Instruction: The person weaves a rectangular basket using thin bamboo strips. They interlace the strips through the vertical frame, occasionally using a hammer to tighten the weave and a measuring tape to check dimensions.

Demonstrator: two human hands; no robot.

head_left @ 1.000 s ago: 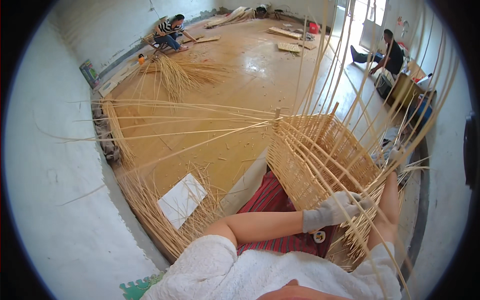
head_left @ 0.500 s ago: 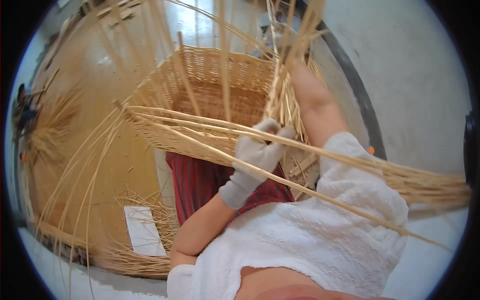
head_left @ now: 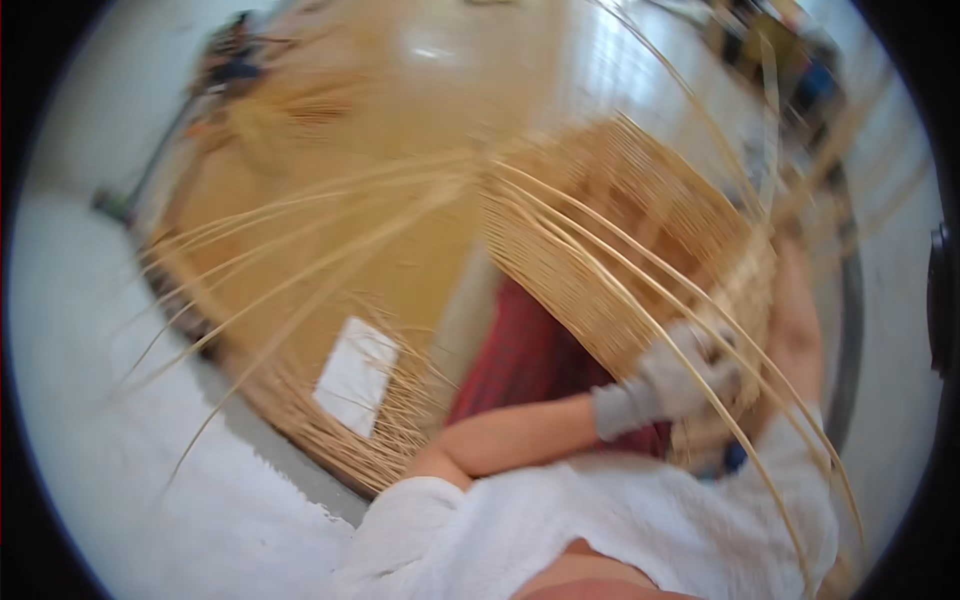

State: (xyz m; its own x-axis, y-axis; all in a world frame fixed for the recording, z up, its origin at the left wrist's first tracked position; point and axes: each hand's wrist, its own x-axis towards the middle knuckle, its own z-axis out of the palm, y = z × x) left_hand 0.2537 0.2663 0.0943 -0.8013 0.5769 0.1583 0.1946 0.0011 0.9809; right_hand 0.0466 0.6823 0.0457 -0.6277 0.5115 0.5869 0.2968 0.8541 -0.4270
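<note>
A half-woven wicker basket rests at an angle across my lap, over red checked cloth. My left hand, in a pale glove, is closed at the basket's near right corner, its fingers curled at the rim. Long loose willow rods run from the left corner across the front of that hand. My right arm reaches up along the basket's right side. At its end my right hand is smeared by motion among upright rods, so its fingers cannot be made out.
Cut rods lie in a heap at the lower left around a white rectangular sheet. Another person sits at the far left near a straw-coloured bundle. Dark and blue objects stand at the far right.
The view has swung, so basket and both arms appear farther right and the basket more tilted. The rods crossing in front now bend downward at the right. My left hand stays at the basket.
</note>
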